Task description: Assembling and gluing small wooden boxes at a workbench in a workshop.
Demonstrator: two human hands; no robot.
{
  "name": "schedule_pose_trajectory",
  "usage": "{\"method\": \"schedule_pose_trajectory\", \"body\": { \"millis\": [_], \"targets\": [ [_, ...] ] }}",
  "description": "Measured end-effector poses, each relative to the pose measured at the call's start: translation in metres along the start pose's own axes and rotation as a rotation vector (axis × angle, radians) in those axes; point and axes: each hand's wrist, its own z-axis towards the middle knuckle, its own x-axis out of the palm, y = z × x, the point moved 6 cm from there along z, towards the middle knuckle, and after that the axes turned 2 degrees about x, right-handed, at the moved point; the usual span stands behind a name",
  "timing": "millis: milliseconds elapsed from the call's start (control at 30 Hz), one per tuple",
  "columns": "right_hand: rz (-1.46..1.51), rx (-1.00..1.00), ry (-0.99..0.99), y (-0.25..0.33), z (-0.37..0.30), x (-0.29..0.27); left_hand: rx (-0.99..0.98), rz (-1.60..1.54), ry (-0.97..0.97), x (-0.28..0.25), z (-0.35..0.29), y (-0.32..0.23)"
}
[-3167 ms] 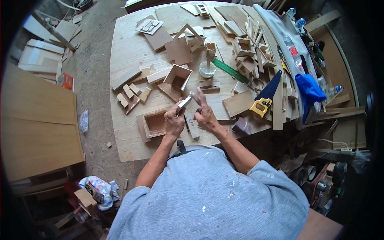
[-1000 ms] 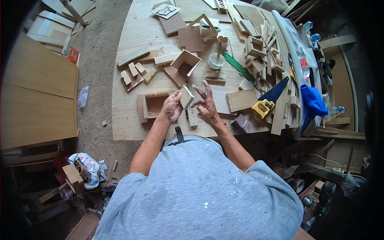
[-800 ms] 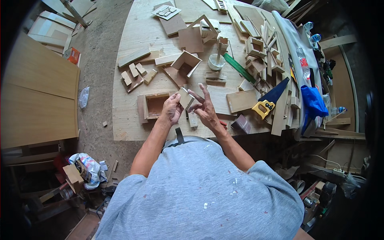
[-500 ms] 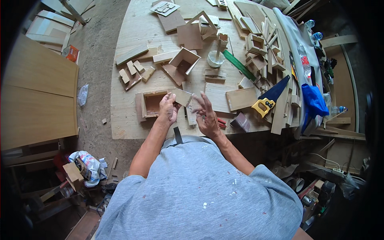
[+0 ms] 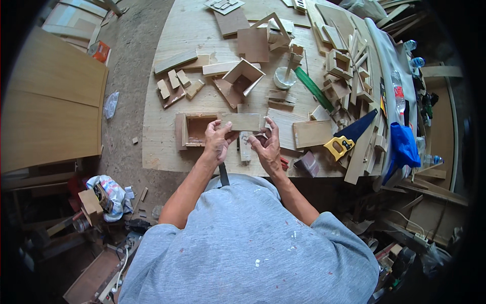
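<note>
My left hand (image 5: 218, 141) pinches the left end of a small flat wooden board (image 5: 243, 122), held level above the worktable. At its right end is my right hand (image 5: 268, 152), with thumb and index finger apart; I cannot tell whether a fingertip touches the board. Just left of my left hand sits an open wooden box (image 5: 188, 133), partly hidden by the fingers. Between my hands, a pale wooden strip (image 5: 245, 152) lies on the table. A red-handled tool (image 5: 284, 163) shows partly beside my right wrist, next to a dark brownish-purple piece (image 5: 308, 164).
On the worktable (image 5: 159, 157), a handsaw (image 5: 352, 134) with a yellow handle lies at right. Farther back are a white tub (image 5: 284, 78) with a stick in it, a green strip (image 5: 314, 89), an open-sided wooden box (image 5: 243, 81) and small blocks (image 5: 173, 79). Wood offcuts crowd the right side.
The board has turned from a slant to nearly level. My right hand, blurred and raised before, has come to the board's right end. The whole view has shifted slightly.
</note>
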Motion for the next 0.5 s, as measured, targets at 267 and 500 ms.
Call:
{"method": "schedule_pose_trajectory", "body": {
  "millis": [267,500],
  "targets": [
    [0.333,0.132,-0.207,-0.021,0.024,0.0,-0.18,0.057,0.095,-0.002,-0.028,0.014],
    [0.122,0.136,-0.241,-0.027,0.03,0.016,-0.359,0.229,0.221,-0.015,-0.031,0.004]
  ]
}}
